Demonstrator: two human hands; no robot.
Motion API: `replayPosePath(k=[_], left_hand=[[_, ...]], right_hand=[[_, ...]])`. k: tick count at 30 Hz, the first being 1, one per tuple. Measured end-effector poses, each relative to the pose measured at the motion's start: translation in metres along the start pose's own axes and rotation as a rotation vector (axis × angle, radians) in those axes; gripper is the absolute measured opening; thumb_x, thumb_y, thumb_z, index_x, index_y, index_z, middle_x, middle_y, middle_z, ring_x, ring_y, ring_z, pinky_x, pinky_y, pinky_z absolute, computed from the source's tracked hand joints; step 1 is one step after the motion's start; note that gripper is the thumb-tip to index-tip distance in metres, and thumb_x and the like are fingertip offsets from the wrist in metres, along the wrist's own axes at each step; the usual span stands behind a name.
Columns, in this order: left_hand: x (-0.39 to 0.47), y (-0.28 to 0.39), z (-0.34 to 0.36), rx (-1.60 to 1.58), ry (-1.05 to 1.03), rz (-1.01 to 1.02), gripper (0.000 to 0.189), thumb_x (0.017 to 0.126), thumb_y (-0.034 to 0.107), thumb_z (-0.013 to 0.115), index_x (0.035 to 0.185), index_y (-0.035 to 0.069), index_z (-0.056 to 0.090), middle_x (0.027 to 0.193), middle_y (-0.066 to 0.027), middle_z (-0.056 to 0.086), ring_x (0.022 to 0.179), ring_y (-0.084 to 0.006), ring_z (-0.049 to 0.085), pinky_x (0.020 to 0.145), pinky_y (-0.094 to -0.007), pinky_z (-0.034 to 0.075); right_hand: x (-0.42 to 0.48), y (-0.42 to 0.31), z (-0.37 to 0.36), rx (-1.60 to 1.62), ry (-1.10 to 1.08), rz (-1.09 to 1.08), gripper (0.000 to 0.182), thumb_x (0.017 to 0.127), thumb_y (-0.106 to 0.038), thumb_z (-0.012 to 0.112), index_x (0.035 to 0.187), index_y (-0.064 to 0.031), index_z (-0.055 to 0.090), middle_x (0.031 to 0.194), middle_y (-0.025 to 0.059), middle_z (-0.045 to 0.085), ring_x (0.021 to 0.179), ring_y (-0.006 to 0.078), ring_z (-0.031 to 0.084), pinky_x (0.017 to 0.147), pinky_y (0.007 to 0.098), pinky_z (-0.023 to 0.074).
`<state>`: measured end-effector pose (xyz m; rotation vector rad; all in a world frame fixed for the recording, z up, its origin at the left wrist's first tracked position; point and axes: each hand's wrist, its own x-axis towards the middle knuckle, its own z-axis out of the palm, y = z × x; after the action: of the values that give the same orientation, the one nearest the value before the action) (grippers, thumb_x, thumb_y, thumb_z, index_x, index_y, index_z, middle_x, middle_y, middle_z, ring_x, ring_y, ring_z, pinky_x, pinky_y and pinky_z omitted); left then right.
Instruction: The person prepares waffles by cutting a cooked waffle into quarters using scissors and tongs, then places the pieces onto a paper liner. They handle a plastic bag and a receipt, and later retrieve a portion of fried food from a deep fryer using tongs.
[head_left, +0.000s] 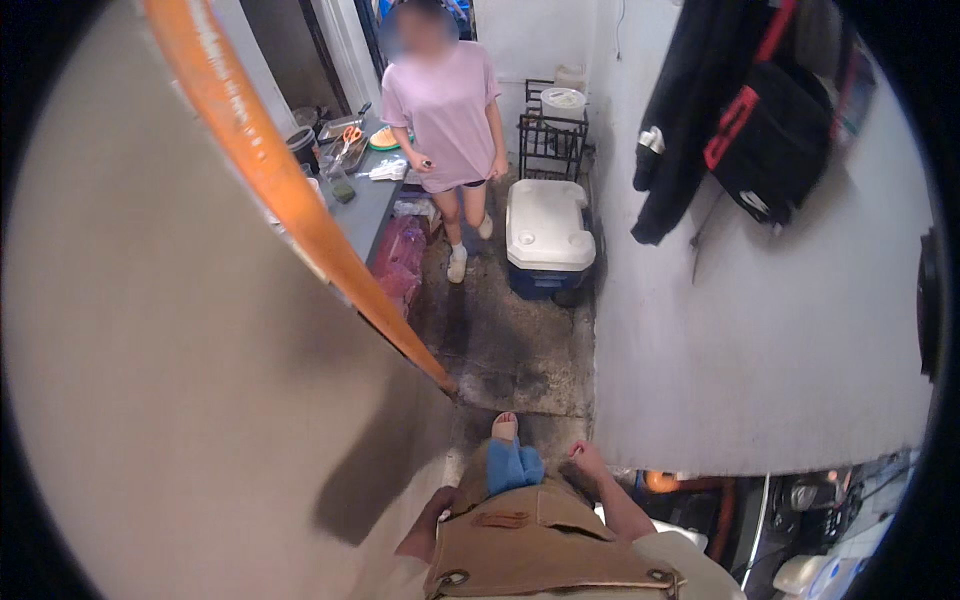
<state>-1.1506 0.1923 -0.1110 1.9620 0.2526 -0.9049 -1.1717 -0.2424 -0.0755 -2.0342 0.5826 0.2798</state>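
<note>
My left hand (444, 502) hangs low beside the brown apron (555, 555). A small whitish spot shows at its fingers, and the apron's edge partly hides the hand; whether it grips anything is unclear. On the other side my right hand (586, 457) is held out in front of the body with its fingers curled in, and I see nothing clearly in it. A blue cloth (514, 465) hangs at the apron's front edge, between the two hands. One sandalled foot (505, 426) shows on the dark floor (517, 375) ahead.
A person in a pink shirt (442, 112) stands ahead, between a grey counter (367, 202) and a white-lidded cooler box (547, 225). Behind the cooler is a black metal rack (551, 146). An orange-edged wall (322, 225) borders the left; a black bag (780, 142) hangs right.
</note>
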Motion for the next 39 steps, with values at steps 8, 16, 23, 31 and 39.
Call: replayPosePath(k=[8,16,23,31,39], left_hand=[[0.142,0.186,-0.037,-0.248,-0.06,-0.052,0.027,0.094,0.019,0.054,0.114,0.004,0.063,0.094,-0.0114,0.071,0.075,-0.0215,0.069,0.069,-0.0358,0.055],[0.263,0.293,-0.037,-0.567,0.18,-0.028,0.026,0.099,0.015,0.049,0.122,0.005,0.056,0.106,-0.009,0.067,0.08,-0.017,0.067,0.066,-0.0277,0.052],[0.278,0.407,0.019,-0.772,0.106,-0.037,0.026,0.099,0.017,0.049,0.121,0.007,0.059,0.106,-0.0037,0.066,0.086,-0.0129,0.064,0.071,-0.0278,0.051],[0.361,0.342,0.046,-0.495,0.088,-0.018,0.031,0.097,0.024,0.053,0.122,0.006,0.061,0.111,-0.0074,0.066,0.098,-0.0164,0.063,0.081,-0.033,0.05],[0.459,0.394,-0.023,-0.356,0.241,-0.132,0.03,0.097,0.022,0.053,0.12,0.006,0.062,0.107,-0.0072,0.066,0.095,-0.0172,0.063,0.081,-0.0334,0.05]], right_hand=[[0.163,-0.024,-0.087,-0.197,-0.116,0.082,0.015,0.078,-0.01,0.053,0.08,-0.0091,0.068,0.072,0.0107,0.065,0.072,0.0231,0.064,0.069,0.0374,0.0508],[0.435,-0.018,-0.141,-0.47,-0.491,0.005,0.018,0.084,-0.015,0.052,0.088,-0.0079,0.068,0.082,0.0109,0.069,0.077,0.0248,0.066,0.07,0.0396,0.0523],[0.578,-0.176,-0.179,-0.216,-0.396,-0.337,0.02,0.093,-0.014,0.045,0.095,-0.0058,0.064,0.076,0.0065,0.063,0.072,0.0161,0.062,0.066,0.0334,0.0509],[0.694,-0.19,-0.193,-0.11,-0.4,-0.235,0.026,0.099,-0.023,0.046,0.098,-0.0053,0.065,0.075,0.005,0.063,0.067,0.0135,0.059,0.062,0.0317,0.049],[0.756,-0.115,-0.233,-0.454,-0.696,0.041,0.023,0.094,-0.019,0.047,0.097,-0.0056,0.065,0.074,0.0057,0.065,0.061,0.0144,0.06,0.052,0.0317,0.0478]])
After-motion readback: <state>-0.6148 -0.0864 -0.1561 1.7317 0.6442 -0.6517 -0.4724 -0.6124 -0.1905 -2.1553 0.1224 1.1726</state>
